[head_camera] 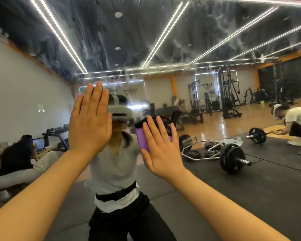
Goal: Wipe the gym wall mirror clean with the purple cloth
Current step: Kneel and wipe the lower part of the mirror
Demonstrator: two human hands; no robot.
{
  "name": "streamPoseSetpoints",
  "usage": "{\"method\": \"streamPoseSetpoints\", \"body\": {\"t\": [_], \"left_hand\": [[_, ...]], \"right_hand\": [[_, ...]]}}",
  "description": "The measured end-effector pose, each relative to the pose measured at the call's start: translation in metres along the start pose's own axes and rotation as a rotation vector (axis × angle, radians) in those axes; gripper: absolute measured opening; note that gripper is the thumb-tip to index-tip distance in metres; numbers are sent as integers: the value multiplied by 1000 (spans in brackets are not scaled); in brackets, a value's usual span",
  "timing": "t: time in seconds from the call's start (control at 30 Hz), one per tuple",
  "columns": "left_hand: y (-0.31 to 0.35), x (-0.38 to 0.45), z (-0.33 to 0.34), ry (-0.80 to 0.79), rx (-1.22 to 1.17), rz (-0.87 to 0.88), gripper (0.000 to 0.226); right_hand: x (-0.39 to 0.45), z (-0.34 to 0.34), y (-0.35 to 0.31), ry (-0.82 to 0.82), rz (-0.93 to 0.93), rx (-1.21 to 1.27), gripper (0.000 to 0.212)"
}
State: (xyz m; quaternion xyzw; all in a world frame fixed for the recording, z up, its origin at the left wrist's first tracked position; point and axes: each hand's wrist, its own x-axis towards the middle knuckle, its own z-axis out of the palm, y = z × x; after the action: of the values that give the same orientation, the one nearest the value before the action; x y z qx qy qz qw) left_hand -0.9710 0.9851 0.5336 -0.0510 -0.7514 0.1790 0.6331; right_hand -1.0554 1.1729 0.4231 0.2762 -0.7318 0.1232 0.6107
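The gym wall mirror (pixel 163 40) fills the whole view and is streaked and smeared across its upper part. My right hand (pixel 161 146) lies flat with straight fingers on the purple cloth (pixel 142 140), pressing it against the glass at chest height. The cloth shows as a purple strip left of my palm, with a black edge above the fingertips. My left hand (pixel 89 119) is flat against the mirror to the left, fingers straight and together, holding nothing. The glass reflects me with a headset on.
The mirror reflects the gym behind me: a loaded barbell (pixel 231 159) and plates on black mats, weight machines (pixel 228 94) at the back, a person crouching at right (pixel 295 122), a seated person with a laptop at left (pixel 19 153).
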Motion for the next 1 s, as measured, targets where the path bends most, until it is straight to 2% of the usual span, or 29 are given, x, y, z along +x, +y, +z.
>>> {"method": "streamPoseSetpoints", "body": {"t": [0.23, 0.43, 0.57, 0.67, 0.83, 0.93, 1.0], "left_hand": [[2, 1, -3, 6, -24, 1, 62], [0, 2, -5, 39, -49, 9, 61], [1, 3, -9, 41, -104, -2, 55], [16, 3, -15, 74, -122, 95, 58], [52, -4, -10, 63, -167, 320, 60], [71, -2, 1, -1, -146, 355, 64], [89, 0, 8, 16, -154, 350, 59]], "right_hand": [[-27, -11, 92, -54, 263, -35, 68], [-28, -16, 90, -74, 280, -43, 67], [-31, -23, 79, -88, 399, -59, 63], [-33, -25, 67, -107, 467, 11, 62], [-36, -27, 64, -147, 491, -68, 60], [-31, -31, 68, -150, 386, -64, 62], [-29, -32, 76, -153, 327, -3, 64]]}}
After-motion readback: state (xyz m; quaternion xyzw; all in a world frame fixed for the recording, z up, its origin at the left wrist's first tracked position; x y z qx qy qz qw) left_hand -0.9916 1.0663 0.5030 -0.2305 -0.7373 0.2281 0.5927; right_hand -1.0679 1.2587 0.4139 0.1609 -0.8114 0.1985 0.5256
